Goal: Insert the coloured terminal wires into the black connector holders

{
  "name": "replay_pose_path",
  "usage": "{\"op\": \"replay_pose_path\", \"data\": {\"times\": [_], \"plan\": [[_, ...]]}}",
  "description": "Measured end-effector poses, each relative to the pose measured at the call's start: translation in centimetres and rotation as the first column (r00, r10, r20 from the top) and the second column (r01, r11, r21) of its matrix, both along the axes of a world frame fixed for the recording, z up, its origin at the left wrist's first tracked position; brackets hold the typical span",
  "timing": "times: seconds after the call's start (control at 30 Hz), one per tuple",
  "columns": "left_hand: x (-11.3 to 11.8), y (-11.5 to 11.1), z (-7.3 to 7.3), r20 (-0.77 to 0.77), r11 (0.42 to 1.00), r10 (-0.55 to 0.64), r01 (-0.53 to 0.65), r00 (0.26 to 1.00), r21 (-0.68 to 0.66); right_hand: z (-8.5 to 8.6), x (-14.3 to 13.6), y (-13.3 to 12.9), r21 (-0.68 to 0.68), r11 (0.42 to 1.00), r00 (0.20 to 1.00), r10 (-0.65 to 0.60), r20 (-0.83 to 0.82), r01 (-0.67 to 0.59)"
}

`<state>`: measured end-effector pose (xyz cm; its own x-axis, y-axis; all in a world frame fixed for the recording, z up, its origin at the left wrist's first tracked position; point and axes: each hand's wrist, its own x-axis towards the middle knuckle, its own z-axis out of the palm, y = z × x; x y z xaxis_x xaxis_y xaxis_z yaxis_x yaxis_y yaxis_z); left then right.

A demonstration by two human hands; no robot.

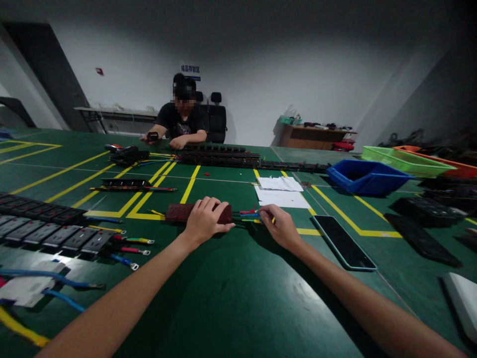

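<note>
A dark red socket strip (178, 213) lies on the green table in front of me. My left hand (207, 220) is closed over its right half, fingers across the top and thumb at the near side. From the strip's right end run several coloured wires (245, 215), red, blue, green and yellow. My right hand (280, 226) pinches these wires near their ends, thumb and forefinger together; the fingertips partly hide which ones are held. A short yellow-green wire (156, 214) sticks out of the strip's left end.
Rows of grey socket modules (70, 237) with lugged wires lie at left. Right of my hand are a phone (343, 242) and white papers (283, 191). A blue bin (367, 178) and a green basket (408, 161) stand beyond. Across the table a person (182, 117) handles a dark part.
</note>
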<state>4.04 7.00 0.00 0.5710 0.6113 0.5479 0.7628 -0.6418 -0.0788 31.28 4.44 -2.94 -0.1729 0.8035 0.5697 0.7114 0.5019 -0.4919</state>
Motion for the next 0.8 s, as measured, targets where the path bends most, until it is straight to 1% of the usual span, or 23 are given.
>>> {"op": "replay_pose_path", "data": {"times": [0.8], "plan": [[0.00,0.05,-0.02,-0.026,1.000,0.003,-0.003,1.000,0.010,-0.12,0.16,0.06,-0.009,1.000,1.000,0.003,0.009,-0.003]]}}
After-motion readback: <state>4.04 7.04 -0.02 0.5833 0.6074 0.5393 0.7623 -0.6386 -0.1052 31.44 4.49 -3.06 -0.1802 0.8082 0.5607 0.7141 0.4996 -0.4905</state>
